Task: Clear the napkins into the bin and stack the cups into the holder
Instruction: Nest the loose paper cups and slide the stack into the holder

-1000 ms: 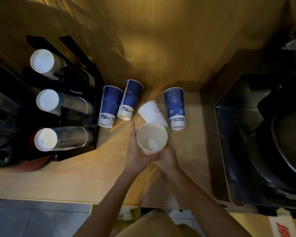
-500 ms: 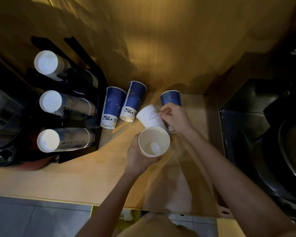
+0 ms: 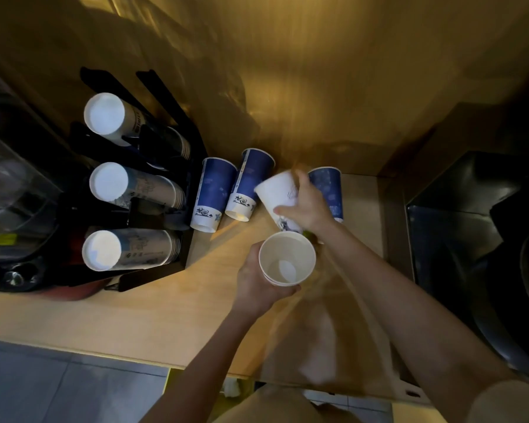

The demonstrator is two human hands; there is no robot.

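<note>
left hand (image 3: 258, 279) wrapped round nested white cups (image 3: 286, 258), mouth up, above worktop (image 3: 153, 325) | right hand (image 3: 307, 203) gripping inverted white cup (image 3: 277, 193), fingertips blurred | three blue cups (image 3: 213, 193) upside down behind, rightmost partly hidden by right hand | holder (image 3: 153, 215) at left with three cup stacks | napkins, bin not visible

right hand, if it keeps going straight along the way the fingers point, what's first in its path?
The right hand already grips the white cup; further up-left, probably the nearer blue cup comes first, though depth is unclear.
</note>
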